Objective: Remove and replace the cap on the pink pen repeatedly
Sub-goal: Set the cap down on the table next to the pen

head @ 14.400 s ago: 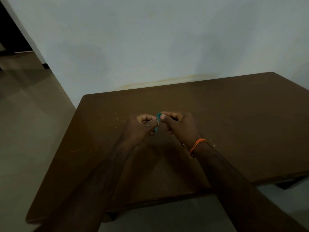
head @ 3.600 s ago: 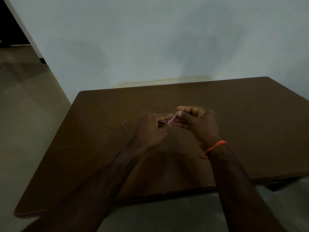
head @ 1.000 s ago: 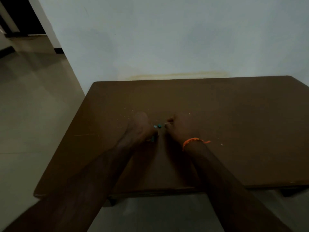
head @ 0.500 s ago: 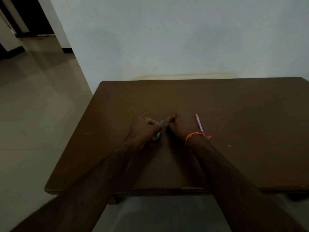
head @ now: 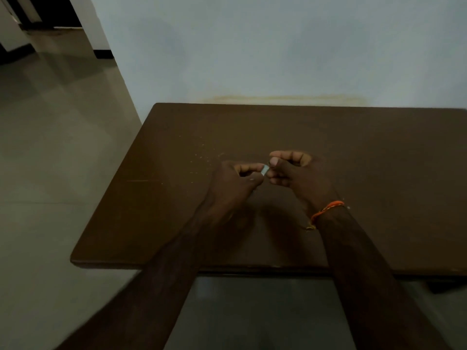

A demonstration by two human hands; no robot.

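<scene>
A dark brown table is set against a pale wall at twelve o'clock, where a yellowish stain is seen. Grey floor tiles are dimly lit toward nine o'clock.

Both hands have lifted off the table since half a second ago. The pink pen then lying at the right hand's 3 o'clock is gone from view.

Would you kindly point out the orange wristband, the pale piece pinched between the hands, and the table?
orange wristband point(head: 328, 208): head view, middle of band.
pale piece point(head: 265, 170): head view, visible face.
table point(head: 379, 147): head view, bare top.
</scene>
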